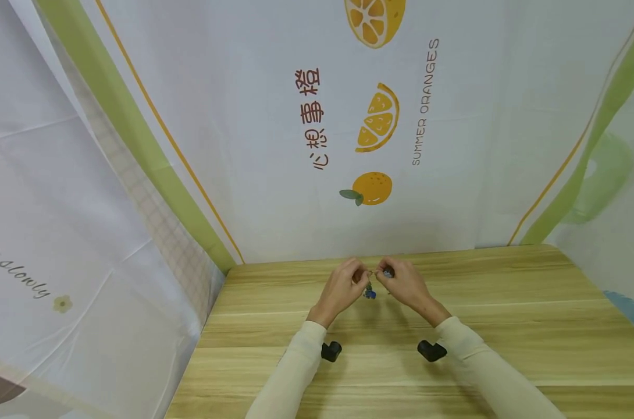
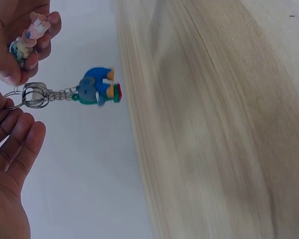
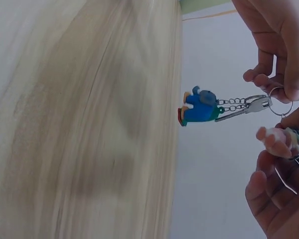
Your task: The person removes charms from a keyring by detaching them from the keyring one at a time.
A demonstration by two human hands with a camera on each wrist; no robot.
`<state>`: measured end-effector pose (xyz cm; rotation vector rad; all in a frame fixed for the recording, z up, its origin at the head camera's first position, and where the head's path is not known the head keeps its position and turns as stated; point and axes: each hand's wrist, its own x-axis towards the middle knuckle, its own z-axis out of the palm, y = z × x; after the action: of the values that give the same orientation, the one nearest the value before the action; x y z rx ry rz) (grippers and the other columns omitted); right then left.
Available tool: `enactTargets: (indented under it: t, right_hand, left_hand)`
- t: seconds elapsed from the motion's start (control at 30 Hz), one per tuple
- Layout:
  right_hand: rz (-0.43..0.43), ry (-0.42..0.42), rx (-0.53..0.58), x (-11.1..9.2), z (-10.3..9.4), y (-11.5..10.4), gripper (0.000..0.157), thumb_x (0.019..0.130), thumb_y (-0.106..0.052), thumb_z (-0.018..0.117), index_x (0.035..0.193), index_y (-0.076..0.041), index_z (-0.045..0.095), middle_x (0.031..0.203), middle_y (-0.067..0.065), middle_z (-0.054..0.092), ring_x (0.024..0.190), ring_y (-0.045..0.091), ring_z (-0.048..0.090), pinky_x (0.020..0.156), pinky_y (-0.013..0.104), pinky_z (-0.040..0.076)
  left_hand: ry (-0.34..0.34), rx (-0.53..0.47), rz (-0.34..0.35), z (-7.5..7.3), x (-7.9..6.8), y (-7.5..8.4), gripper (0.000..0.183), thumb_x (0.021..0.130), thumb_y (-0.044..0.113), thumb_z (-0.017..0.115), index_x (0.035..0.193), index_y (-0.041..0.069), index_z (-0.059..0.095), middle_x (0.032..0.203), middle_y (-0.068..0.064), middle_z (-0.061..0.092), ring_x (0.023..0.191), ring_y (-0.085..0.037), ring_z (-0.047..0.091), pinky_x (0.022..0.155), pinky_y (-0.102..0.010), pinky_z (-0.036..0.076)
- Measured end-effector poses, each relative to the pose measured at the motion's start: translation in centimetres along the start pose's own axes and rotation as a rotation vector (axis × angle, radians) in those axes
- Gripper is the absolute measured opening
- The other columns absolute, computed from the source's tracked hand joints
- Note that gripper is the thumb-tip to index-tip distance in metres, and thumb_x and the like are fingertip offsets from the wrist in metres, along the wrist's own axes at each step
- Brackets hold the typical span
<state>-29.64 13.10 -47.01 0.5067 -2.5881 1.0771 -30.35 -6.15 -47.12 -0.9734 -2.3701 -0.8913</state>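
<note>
My left hand [image 1: 343, 285] pinches a metal key ring [image 3: 270, 103] between thumb and fingers. From that ring dangles a small blue figurine [image 2: 94, 87] with a grey head, orange feet and a red-and-green base, on silver chains. A key [image 3: 259, 104] hangs alongside the chains. Close by on the right, my right hand [image 1: 405, 286] holds a small pink-and-white figurine [image 3: 278, 143] in its curled fingers, its thumb and fingertip at the ring's edge. A thin wire-like metal loop [image 3: 285, 181] shows under the right fingers. Both hands are raised above the table.
The wood-grain table [image 1: 374, 378] lies below, its far edge meeting a white cloth [image 1: 275, 221] printed with oranges. More cloth [image 1: 86, 233] hangs at the left. Black pieces [image 1: 331, 351] sit by both wrists.
</note>
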Motion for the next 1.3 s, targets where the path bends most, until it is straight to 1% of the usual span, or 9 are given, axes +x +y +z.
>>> enactTargets:
  t: [0.13,0.27,0.47,0.67,0.9,1.13,1.3]
  right_hand:
    - [-0.02,-0.007,0.021,0.04,-0.06,0.17,0.007,0.094,-0.02,0.063,0.09,-0.017,0.067,0.079,-0.004,0.067,0.058,0.006,0.052,0.055,0.024,0.045]
    - [-0.038,-0.03,0.036,-0.02,-0.05,0.31,0.007,0.094,-0.024,0.066,0.093,-0.017,0.068,0.084,-0.003,0.069,0.058,0.002,0.055,0.054,0.022,0.047]
    - [-0.049,-0.057,0.054,-0.15,-0.03,0.23,0.008,0.096,-0.024,0.065,0.099,-0.018,0.068,0.088,-0.002,0.071,0.054,0.004,0.055,0.051,0.023,0.048]
    - [-0.058,-0.046,0.048,-0.19,-0.03,0.01,0.006,0.095,-0.022,0.064,0.098,-0.018,0.067,0.085,-0.005,0.069,0.058,0.002,0.056,0.052,0.022,0.047]
    - [-0.085,-0.03,0.037,-0.24,-0.01,-0.28,0.005,0.095,-0.023,0.065,0.097,-0.019,0.067,0.083,-0.006,0.068,0.058,0.001,0.055,0.052,0.022,0.046]
    - [-0.057,-0.05,0.04,-0.38,0.03,-0.39,0.006,0.097,-0.024,0.061,0.097,-0.019,0.066,0.08,-0.006,0.066,0.053,0.001,0.055,0.05,0.022,0.046]
    - [-0.036,-0.041,0.019,-0.41,0.02,-0.52,0.006,0.097,-0.023,0.061,0.096,-0.02,0.065,0.08,-0.006,0.066,0.053,0.001,0.054,0.051,0.023,0.045]
  left_hand:
    - [0.004,-0.003,0.004,-0.08,-0.04,-0.22,0.009,0.097,0.012,0.057,0.094,0.014,0.065,0.084,0.005,0.059,0.072,-0.002,0.053,0.064,-0.013,0.047]
    - [-0.002,-0.016,-0.01,-0.22,-0.13,-0.33,0.008,0.097,0.013,0.057,0.095,0.013,0.065,0.085,0.006,0.059,0.073,-0.001,0.053,0.066,-0.013,0.048]
    - [-0.009,-0.03,-0.038,-0.32,-0.2,-0.43,0.007,0.098,0.015,0.058,0.097,0.014,0.065,0.087,0.006,0.059,0.074,-0.002,0.054,0.066,-0.014,0.049]
    - [-0.029,-0.039,-0.061,-0.27,-0.25,-0.44,0.006,0.098,0.016,0.058,0.097,0.015,0.064,0.089,0.005,0.059,0.075,-0.002,0.055,0.067,-0.013,0.049]
    - [-0.048,-0.036,-0.066,-0.12,-0.26,-0.22,0.007,0.098,0.018,0.058,0.098,0.015,0.064,0.092,0.004,0.061,0.077,-0.002,0.057,0.069,-0.012,0.05]
    - [-0.046,-0.002,-0.052,0.19,-0.32,-0.15,0.006,0.099,0.017,0.058,0.097,0.016,0.064,0.09,0.006,0.06,0.077,-0.002,0.056,0.069,-0.011,0.049]
    - [-0.034,0.006,-0.032,0.3,-0.24,-0.08,0.007,0.098,0.016,0.058,0.097,0.016,0.064,0.088,0.005,0.059,0.074,-0.002,0.053,0.065,-0.012,0.047]
